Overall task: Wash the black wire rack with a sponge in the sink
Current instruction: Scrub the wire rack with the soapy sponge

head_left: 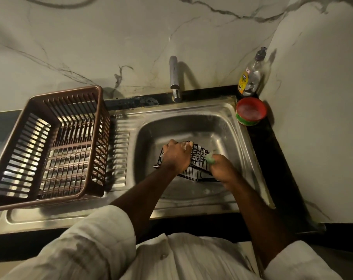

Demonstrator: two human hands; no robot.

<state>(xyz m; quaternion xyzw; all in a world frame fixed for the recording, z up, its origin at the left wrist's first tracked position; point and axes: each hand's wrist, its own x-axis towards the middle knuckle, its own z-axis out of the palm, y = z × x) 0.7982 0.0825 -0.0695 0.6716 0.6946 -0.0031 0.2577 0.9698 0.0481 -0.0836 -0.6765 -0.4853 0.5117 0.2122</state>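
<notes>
The black wire rack [199,156] sits tilted mid-basin in the sink [212,122]; left hand [176,156] curls its fingers [186,146] over its far edge, right hand [222,168] grips the green sponge [209,158] against the wires

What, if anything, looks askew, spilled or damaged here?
Little stands out. The wire rack sits tilted in the sink, but the left hand holds it so. Whitish residue stains the black ledge left of the faucet.

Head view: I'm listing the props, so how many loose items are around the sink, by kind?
Racks and baskets: 2, black wire rack, brown plastic basket
Soap containers: 2, clear bottle, red tub
Sponges: 1, green sponge
Total: 5
</notes>
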